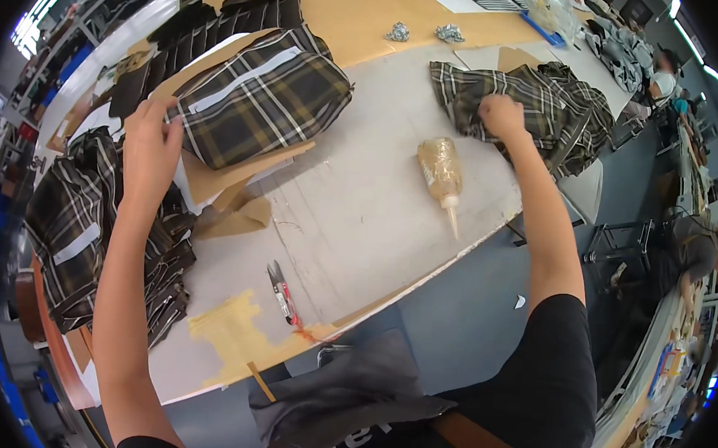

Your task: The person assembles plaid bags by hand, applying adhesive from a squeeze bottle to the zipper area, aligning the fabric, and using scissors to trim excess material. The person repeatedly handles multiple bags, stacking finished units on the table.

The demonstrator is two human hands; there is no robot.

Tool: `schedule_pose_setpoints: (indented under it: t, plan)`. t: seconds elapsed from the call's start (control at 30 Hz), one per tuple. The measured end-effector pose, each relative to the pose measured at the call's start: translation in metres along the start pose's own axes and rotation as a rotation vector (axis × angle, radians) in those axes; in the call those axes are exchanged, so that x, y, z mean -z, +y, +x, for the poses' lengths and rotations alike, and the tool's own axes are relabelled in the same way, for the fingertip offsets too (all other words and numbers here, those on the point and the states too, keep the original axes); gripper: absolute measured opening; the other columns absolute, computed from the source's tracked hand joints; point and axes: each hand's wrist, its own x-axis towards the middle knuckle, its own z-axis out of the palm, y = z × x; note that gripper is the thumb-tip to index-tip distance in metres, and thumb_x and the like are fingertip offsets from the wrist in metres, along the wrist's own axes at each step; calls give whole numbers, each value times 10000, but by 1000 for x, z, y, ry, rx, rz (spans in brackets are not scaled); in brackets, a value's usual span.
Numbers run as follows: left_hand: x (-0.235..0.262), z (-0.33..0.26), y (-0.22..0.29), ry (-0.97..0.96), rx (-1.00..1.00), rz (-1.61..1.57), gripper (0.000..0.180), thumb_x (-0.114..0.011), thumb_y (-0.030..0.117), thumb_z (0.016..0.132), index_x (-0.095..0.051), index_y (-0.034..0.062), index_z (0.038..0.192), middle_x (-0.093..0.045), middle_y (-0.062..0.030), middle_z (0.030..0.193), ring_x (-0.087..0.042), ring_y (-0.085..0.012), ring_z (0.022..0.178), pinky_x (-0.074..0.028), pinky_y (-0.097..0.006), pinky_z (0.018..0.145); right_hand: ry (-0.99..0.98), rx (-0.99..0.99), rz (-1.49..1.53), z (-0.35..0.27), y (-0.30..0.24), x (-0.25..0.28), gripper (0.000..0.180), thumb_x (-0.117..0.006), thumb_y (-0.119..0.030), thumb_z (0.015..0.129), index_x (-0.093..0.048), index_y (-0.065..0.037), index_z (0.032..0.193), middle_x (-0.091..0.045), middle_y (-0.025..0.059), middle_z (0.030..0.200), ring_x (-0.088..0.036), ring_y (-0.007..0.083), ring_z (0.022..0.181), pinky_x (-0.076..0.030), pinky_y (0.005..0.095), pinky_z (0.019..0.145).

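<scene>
My left hand [150,139] pinches the left corner of a dark plaid fabric panel [297,95] with a white strip along it. This panel lies over brown card on the table [373,258]. Out to the right, my right hand [501,117] has its fingers closed on another plaid fabric piece [460,85], at the edge of a rumpled plaid pile [579,114]. Between the two, nearer me, lies a squeeze bottle [441,170] with yellowish contents, its nozzle pointing at the front edge. Thread snips [282,293] rest near that edge.
A heap of plaid pieces [68,212] hangs by my left forearm. Dark fabric pieces [223,27] lie beyond the panel. Two crumpled foil balls [398,32] and a blue-edged tray [543,29] are at the back. Other people [694,247] sit to the right.
</scene>
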Motion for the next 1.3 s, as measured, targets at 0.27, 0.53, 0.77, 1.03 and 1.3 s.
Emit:
schedule_pose_setpoints:
  t: [0.27,0.53,0.77,1.03,1.3]
  plan:
    - [46,-57,118,-75,-29,-431,207,-604,-33,814,-630,13,1014,-613,-105,1069,-614,-159,771,-503,-251,594,884,-101,795,-39,59,216,248,-525,-214,955,-618,0,1038,-678,151,932,-649,264,873,-478,371,746]
    - [84,-105,223,227,-55,-753,502,-772,128,747,-562,17,1190,-597,-140,1124,-594,-241,995,-484,-347,871,388,54,1959,-189,5,300,249,-525,-190,940,-604,-29,1112,-670,109,1049,-662,229,921,-530,364,835]
    - [166,-221,219,24,-28,-823,179,-730,138,805,-631,-11,796,-553,-129,616,-534,-264,531,-408,-339,507,-450,-440,1933,-281,-132,201,364,-401,-264,988,-539,-29,1229,-595,113,1221,-570,240,1134,-439,409,983]
    - [212,-316,147,-558,-85,-739,206,-701,202,827,-624,10,829,-540,-174,647,-511,-344,583,-424,-381,568,-388,740,1611,-386,-265,238,317,-620,-149,885,-593,6,1160,-639,78,1062,-570,143,990,-439,297,881]
    - [207,-377,142,75,77,-682,206,-753,51,735,-685,24,927,-641,-95,860,-623,-245,731,-512,-315,678,-237,696,1349,-432,-320,249,160,-685,-119,850,-632,29,818,-576,116,622,-481,136,494,-390,278,481]
